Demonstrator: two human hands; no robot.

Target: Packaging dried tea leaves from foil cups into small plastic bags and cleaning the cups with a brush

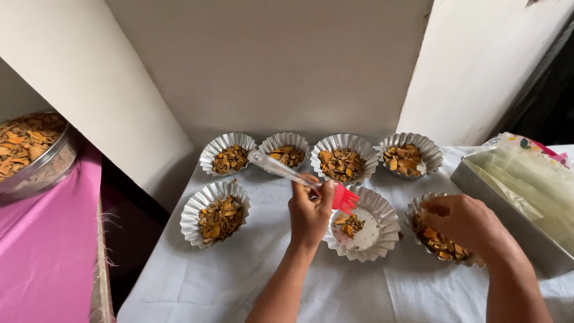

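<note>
My left hand [309, 209] grips a basting brush [281, 169] with a clear handle and red bristles [345, 198]. The bristles hang over a fluted metal tart mould [386, 224] that holds only a few orange-brown chips. My right hand [466, 222] rests with its fingers in the mould [418, 210] to the right, which is full of the same chips; whether it pinches any is hidden. A filled mould [192, 210] lies to the left, and several more filled moulds [350, 143] stand in a row at the back.
The moulds sit on a white cloth [239, 281]. A metal tray [514, 221] with clear plastic bags is at the right. A large metal bowl of chips [42, 170] sits on a pink cloth [42, 251] at the left. White walls close in behind.
</note>
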